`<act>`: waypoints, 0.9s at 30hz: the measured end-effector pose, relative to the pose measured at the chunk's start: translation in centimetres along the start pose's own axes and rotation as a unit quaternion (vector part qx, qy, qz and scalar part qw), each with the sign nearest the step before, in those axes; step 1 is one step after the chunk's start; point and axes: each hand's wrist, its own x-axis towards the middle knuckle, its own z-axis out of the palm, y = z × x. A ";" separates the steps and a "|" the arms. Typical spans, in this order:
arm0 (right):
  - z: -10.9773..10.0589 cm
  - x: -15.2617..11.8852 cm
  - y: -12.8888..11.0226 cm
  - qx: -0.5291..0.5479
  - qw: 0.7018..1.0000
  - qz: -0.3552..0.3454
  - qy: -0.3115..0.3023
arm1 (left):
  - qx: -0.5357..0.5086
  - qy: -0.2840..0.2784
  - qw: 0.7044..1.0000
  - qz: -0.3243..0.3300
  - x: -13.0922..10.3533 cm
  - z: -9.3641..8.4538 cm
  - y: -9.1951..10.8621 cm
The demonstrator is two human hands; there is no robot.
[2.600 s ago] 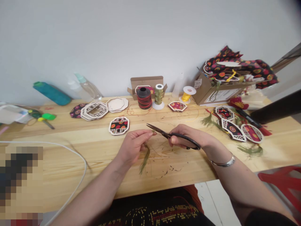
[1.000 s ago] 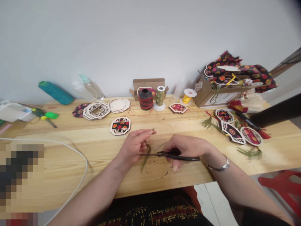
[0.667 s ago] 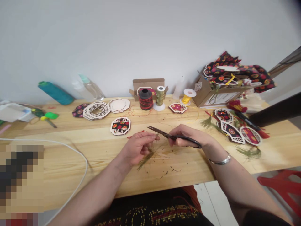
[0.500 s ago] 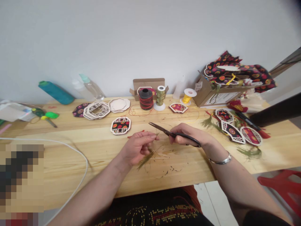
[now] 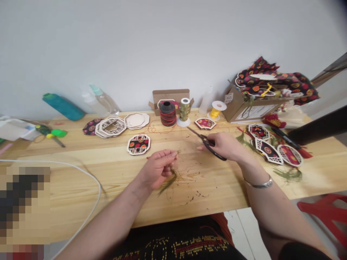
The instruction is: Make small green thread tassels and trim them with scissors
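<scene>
My left hand (image 5: 162,167) is closed above the middle of the table, pinching a green tassel (image 5: 168,182). The tassel's strands hang below my fingers, and a short end pokes out past the fingertips. My right hand (image 5: 223,146) is wrapped round the black scissors (image 5: 204,140), whose blades point up and to the left, apart from the tassel. Dark snippets lie scattered on the table below. Just beyond my left hand lies an octagonal ornament (image 5: 138,144) with patterned cloth.
Spools of red (image 5: 167,115), olive (image 5: 184,112) and yellow thread (image 5: 216,111) stand at the back. Wooden frames (image 5: 111,126) lie back left. A cardboard box (image 5: 255,110) with cloth and several ornaments (image 5: 289,155) are at the right. A white cable (image 5: 89,173) crosses the left.
My right hand has moved right and slightly away from me with the scissors, so the blades are now farther from my left hand. My left hand has barely moved.
</scene>
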 end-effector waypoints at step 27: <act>-0.9 1.6 -2.9 0.272 0.953 -0.136 -0.021 | 0.068 0.105 0.988 0.092 0.0 0.4 -0.3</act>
